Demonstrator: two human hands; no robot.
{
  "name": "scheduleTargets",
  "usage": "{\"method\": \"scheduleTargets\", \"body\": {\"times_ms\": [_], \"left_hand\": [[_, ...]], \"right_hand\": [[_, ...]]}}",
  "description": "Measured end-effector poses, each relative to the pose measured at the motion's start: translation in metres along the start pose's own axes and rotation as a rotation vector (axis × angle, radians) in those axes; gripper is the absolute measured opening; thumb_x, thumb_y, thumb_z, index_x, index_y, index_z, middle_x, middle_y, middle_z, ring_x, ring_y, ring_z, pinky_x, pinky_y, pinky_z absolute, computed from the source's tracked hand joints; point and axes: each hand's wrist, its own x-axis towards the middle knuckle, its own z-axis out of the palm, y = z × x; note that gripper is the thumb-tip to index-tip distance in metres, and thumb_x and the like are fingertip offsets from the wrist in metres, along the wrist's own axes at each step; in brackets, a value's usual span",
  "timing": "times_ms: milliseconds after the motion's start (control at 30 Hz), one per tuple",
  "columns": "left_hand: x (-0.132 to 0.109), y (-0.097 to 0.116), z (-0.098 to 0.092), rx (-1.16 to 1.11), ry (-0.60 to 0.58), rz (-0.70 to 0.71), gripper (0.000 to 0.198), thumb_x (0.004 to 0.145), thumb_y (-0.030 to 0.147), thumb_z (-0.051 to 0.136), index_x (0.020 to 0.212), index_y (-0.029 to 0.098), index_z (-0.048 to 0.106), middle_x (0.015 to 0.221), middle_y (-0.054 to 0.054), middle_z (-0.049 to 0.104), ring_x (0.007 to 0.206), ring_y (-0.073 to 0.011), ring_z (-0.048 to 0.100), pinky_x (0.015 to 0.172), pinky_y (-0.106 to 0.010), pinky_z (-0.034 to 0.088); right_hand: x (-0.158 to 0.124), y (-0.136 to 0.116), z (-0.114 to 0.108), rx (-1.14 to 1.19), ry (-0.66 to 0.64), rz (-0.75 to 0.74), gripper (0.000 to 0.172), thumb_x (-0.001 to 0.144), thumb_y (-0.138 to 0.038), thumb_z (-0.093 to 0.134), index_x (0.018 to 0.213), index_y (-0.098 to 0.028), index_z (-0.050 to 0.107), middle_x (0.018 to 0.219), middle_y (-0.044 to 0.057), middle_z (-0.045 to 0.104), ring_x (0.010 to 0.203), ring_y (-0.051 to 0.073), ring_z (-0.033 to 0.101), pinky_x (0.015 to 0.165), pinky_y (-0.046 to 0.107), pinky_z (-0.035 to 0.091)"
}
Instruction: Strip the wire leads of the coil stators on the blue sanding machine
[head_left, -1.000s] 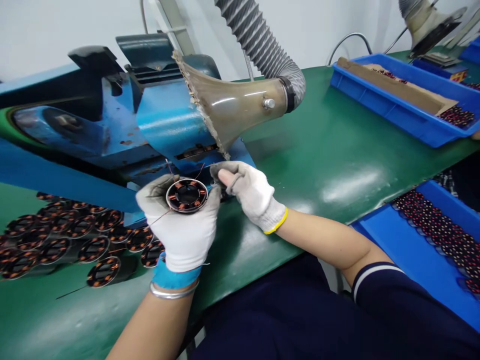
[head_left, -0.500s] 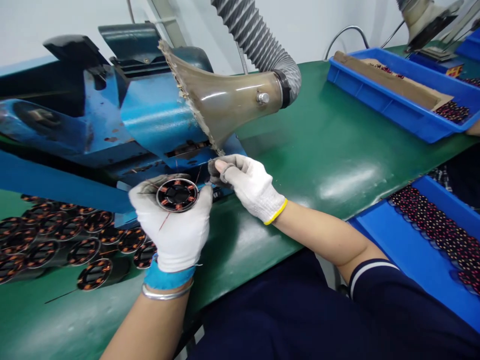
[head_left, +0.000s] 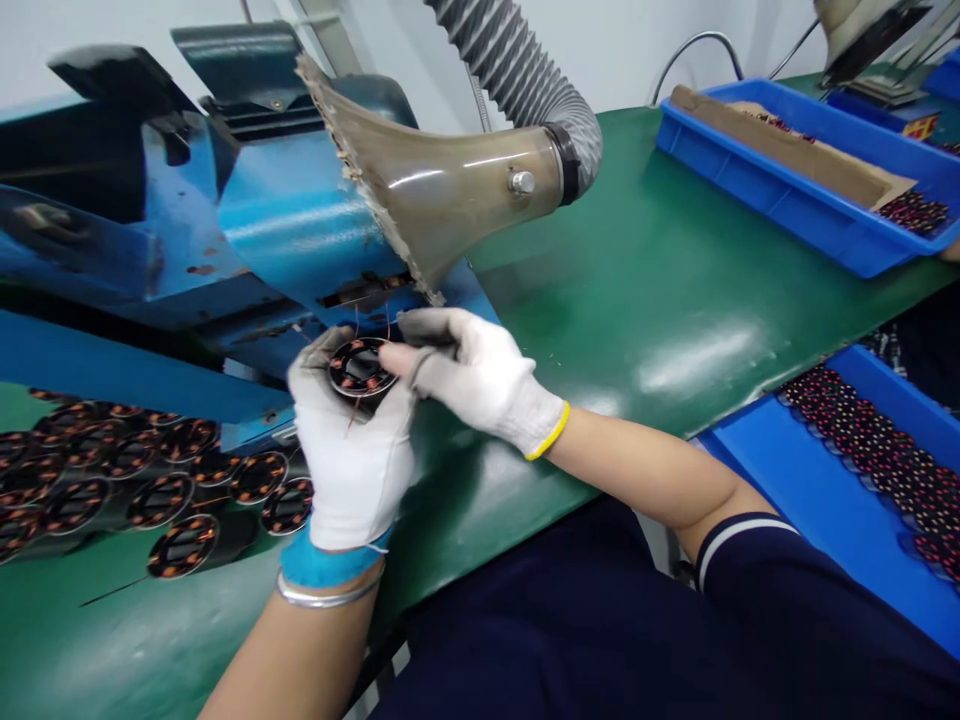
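A round motor stator [head_left: 349,378], with copper windings inside a metal ring, is in my left hand [head_left: 352,465]. That hand wears a white glove, and its fingers wrap round the stator below the blue machine [head_left: 300,215]. Thin copper wires stick out from the stator's far side and its near edge. My right hand [head_left: 480,375], also gloved, is closed at the stator's right edge. Its bare thumb tip presses on the rim and its fingers curl behind; whether they also pinch a wire is hidden.
Several more stators [head_left: 184,545] lie in rows on the green table [head_left: 600,300] at left. A clear funnel hood [head_left: 450,195] with a grey hose [head_left: 517,70] covers the machine's end. Blue trays of parts stand at back right [head_left: 765,190] and lower right [head_left: 802,500].
My right hand has come left and now has its thumb on the stator's rim; before, it was apart from it. My left hand has shifted slightly right with the stator.
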Motion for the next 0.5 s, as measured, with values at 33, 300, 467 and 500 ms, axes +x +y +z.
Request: {"method": "scheduleTargets", "body": {"times_ms": [33, 300, 467, 500], "left_hand": [[0.002, 0.001, 0.000, 0.002, -0.027, -0.010, 0.068, 0.085, 0.047, 0.099, 0.146, 0.027, 0.076, 0.147, -0.012, 0.085, 0.136, -0.0316, 0.086, 0.127, -0.056, 0.073], [0.030, 0.015, 0.015, 0.166, 0.031, -0.091, 0.057, 0.086, 0.049, 0.098, 0.130, 0.016, 0.081, 0.122, -0.011, 0.088, 0.114, -0.0300, 0.087, 0.121, -0.063, 0.075], [0.040, 0.032, 0.017, 0.287, 0.054, -0.154, 0.047, 0.083, 0.047, 0.096, 0.115, 0.016, 0.080, 0.106, -0.007, 0.085, 0.102, -0.0276, 0.084, 0.115, -0.062, 0.076], [0.041, 0.035, 0.017, 0.284, 0.042, -0.157, 0.047, 0.083, 0.047, 0.095, 0.114, 0.016, 0.079, 0.106, -0.007, 0.086, 0.102, -0.0281, 0.085, 0.113, -0.062, 0.076]], "right_hand": [[-0.003, -0.001, 0.000, -0.041, -0.047, 0.001, 0.072, 0.074, -0.044, 0.131, 0.126, -0.021, 0.088, 0.130, 0.009, 0.095, 0.130, 0.033, 0.092, 0.123, 0.046, 0.080], [0.019, 0.000, 0.002, -0.073, -0.080, -0.092, 0.073, 0.069, -0.050, 0.134, 0.123, -0.024, 0.093, 0.142, 0.007, 0.097, 0.153, 0.040, 0.087, 0.140, 0.049, 0.073], [0.031, 0.002, 0.001, -0.089, -0.054, -0.108, 0.072, 0.068, -0.054, 0.133, 0.121, -0.024, 0.095, 0.133, 0.005, 0.100, 0.146, 0.038, 0.092, 0.134, 0.046, 0.076], [0.029, 0.002, -0.001, -0.077, -0.076, -0.133, 0.067, 0.075, -0.055, 0.129, 0.123, -0.023, 0.094, 0.134, 0.005, 0.100, 0.146, 0.036, 0.092, 0.135, 0.045, 0.075]]}}
